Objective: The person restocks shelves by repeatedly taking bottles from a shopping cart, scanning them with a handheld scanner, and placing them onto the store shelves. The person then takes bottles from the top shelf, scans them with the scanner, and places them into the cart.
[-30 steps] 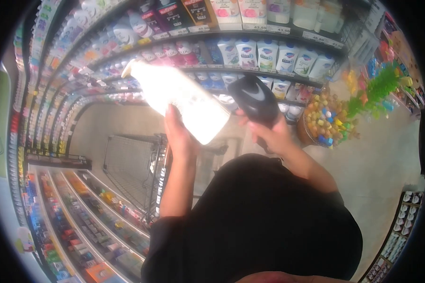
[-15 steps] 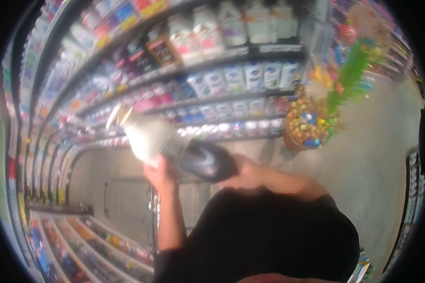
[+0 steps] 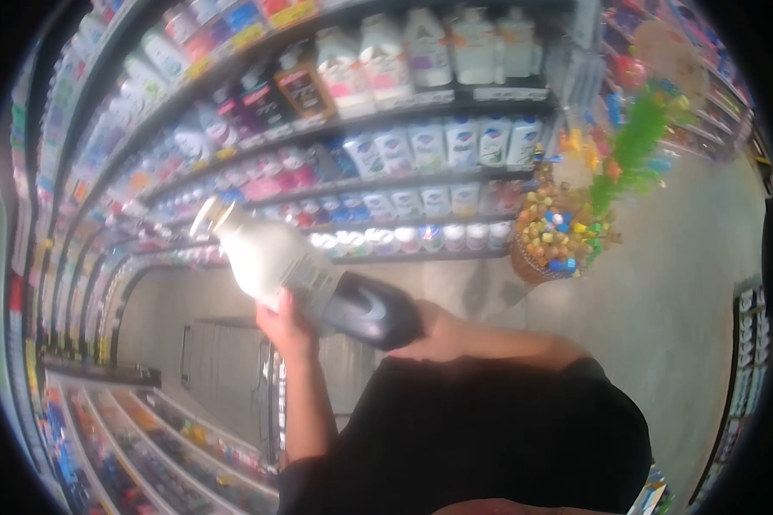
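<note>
A large white bottle (image 3: pixel 270 256) lies tilted in front of me, its pale cap (image 3: pixel 215 218) toward the upper left and small print near its base. My left hand (image 3: pixel 289 326) is closed around its underside. Against the base end of the white bottle is a dark bottle (image 3: pixel 374 311) with a light curved mark. My right hand (image 3: pixel 428 333) grips the dark bottle at its right end; some of those fingers are hidden behind it. Whether the two bottles touch or only overlap in view, I cannot tell.
Shelves of bottles (image 3: pixel 386 154) curve across the front and left. A wicker basket (image 3: pixel 537 262) of small wrapped items stands right of them, by a green feathery decoration (image 3: pixel 634 146). A wire cart (image 3: pixel 232 360) is beyond my left arm. Low product racks (image 3: pixel 137 438) fill the lower left.
The view has become sharper. Both bottles and my hands have shifted only slightly, the dark bottle a little lower and left in view. The grip of each hand looks the same.
</note>
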`<state>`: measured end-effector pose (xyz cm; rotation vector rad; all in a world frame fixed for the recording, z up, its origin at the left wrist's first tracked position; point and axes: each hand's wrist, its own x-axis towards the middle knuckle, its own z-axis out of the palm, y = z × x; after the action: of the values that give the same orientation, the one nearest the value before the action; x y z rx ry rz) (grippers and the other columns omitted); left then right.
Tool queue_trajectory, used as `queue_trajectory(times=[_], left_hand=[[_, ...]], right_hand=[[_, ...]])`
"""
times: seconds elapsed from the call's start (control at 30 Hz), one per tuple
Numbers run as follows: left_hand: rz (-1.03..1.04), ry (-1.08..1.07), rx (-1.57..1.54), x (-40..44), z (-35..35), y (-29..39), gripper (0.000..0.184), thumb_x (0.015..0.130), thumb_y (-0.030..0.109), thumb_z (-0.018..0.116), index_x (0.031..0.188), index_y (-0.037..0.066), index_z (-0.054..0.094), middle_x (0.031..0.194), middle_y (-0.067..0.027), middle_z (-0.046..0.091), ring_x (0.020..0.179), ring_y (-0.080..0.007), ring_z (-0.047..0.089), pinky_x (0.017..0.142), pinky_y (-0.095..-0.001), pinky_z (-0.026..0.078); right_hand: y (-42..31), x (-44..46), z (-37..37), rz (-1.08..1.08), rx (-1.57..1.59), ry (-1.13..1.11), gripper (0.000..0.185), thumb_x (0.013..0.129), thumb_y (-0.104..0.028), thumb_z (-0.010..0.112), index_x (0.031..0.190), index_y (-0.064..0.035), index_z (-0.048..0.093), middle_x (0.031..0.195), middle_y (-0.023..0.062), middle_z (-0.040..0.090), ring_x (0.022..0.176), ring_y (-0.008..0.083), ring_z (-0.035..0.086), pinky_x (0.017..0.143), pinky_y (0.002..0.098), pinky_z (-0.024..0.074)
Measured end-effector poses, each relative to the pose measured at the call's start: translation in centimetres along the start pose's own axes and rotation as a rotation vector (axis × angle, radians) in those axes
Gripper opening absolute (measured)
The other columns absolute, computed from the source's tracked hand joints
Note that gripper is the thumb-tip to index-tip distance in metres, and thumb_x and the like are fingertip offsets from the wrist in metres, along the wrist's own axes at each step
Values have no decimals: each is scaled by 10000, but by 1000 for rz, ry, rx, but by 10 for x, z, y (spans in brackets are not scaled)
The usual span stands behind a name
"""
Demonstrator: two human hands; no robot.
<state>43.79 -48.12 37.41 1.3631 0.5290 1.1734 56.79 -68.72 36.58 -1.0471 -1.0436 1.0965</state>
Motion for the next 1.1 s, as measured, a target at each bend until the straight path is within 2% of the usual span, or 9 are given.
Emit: queue_trajectory(times=[0.13,0.3,0.6,0.67,0.73,0.8,0.87,0.97,1.1], left_hand=[[51,19,89,-5,-1,7,507,875,309,703,1202,-59,579,1059,-85,641,922,-151,589,844,-304,471],[30,13,93,-10,1,13,584,855,363,720,1229,-61,570,1126,-119,635,1020,-172,581,906,-327,456],[44,-3,108,-18,2,16,618,851,374,709,1253,-71,558,1154,-132,628,1050,-198,583,941,-348,446],[-291,205,-328,-17,19,44,666,842,369,723,1292,-73,508,1196,-157,611,1072,-229,606,940,-370,480],[-299,207,-366,-18,20,44,698,834,370,731,1311,-75,482,1218,-171,601,1082,-245,618,938,-383,501],[17,2,-3,-20,10,23,708,828,376,732,1312,-75,480,1219,-174,598,1081,-247,621,933,-388,509],[1,-10,-13,-20,8,20,723,822,386,734,1316,-74,474,1217,-178,595,1077,-253,624,926,-389,516],[1,-21,-29,-21,13,21,749,814,402,735,1325,-73,461,1214,-184,591,1075,-263,629,916,-391,527],[-13,-37,-26,-19,18,22,768,809,406,734,1335,-73,445,1212,-186,590,1078,-268,630,910,-392,533]], right_hand=[[6,-1,-1,18,45,0,316,867,-106,721,1147,-24,599,722,13,613,575,86,566,549,264,468],[3,-6,-2,27,45,-12,264,867,-94,719,1094,-28,602,745,25,626,577,86,566,544,262,458],[5,-6,-7,26,90,-77,262,875,-83,710,1105,-29,598,752,22,622,577,85,546,539,264,443],[3,-8,-8,56,95,-83,278,875,-80,709,1124,-30,595,773,22,625,589,82,545,542,262,441],[3,-8,-8,36,87,-73,308,875,-78,707,1154,-28,586,799,24,628,604,81,546,554,261,445],[3,-8,-9,36,75,-70,332,875,-76,706,1178,-27,580,823,25,631,616,78,545,562,260,446],[4,-10,-12,53,51,-73,350,875,-75,705,1197,-26,578,845,28,632,623,73,540,568,259,444],[-1,-11,-15,103,49,-71,359,865,-79,712,1196,-21,587,916,41,649,724,92,579,657,277,484],[7,-11,-18,-1,24,-47,382,852,-85,725,1204,-18,593,1031,60,661,897,124,600,814,305,497]])
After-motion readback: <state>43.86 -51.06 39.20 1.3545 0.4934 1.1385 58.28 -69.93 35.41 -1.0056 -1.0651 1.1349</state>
